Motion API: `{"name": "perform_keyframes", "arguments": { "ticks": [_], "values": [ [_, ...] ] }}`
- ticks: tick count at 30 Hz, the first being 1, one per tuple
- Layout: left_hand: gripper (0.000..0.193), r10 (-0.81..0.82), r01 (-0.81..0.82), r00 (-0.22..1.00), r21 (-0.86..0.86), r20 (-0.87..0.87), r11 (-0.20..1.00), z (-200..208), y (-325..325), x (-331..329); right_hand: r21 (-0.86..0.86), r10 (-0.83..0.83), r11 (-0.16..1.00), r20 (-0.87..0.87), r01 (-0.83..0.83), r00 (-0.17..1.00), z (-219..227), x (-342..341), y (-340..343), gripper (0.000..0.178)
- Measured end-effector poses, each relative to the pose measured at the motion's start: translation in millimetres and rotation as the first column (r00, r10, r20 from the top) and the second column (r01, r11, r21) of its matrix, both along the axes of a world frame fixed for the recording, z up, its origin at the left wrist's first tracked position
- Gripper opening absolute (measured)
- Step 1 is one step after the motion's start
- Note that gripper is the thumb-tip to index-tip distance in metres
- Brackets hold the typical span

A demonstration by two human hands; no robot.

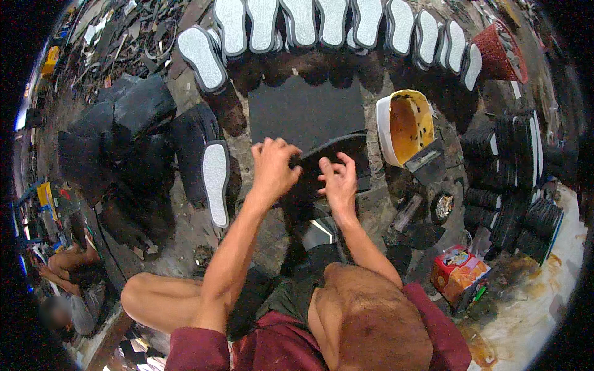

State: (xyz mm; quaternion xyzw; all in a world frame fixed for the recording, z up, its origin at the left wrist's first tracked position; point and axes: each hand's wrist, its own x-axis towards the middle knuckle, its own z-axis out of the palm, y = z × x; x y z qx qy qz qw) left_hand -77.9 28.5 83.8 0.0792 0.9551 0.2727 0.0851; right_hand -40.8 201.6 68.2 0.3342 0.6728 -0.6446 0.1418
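Note:
My left hand (274,170) pinches the left end of a thin black sole-shaped piece (331,146), which is held up on edge. Close to the near side of that piece, my right hand (340,185) has its fingers bent and apart, with nothing visible in them. Under both hands lies a flat black sheet (304,111), its near part partly hidden. A single white-topped sole (215,182) rests left of my left hand, beside dark sheet material (193,148).
White-topped soles (298,21) form an arc at the far side. A yellow-lined tub (402,127) with dark smears stands right, a red basket (500,54) beyond it. Stacked black soles (513,161) and a red box (459,272) are farther right. Another person (80,297) sits lower left.

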Motion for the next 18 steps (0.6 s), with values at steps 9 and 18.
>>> {"name": "perform_keyframes", "arguments": {
  "ticks": [9, 18],
  "values": [
    [0.106, 0.321, -0.554, 0.776, 0.83, 0.544, -0.067, 111, 26, 78, -0.575, -0.146, 0.808, -0.408, -0.129, 0.901, 96, -28, 4, 0.055],
    [0.103, 0.48, -0.549, 0.653, 0.803, 0.586, -0.233, 108, 25, 87, -0.202, 0.12, 0.945, -0.516, -0.257, 0.848, 106, -24, -2, 0.075]
  ]
}}
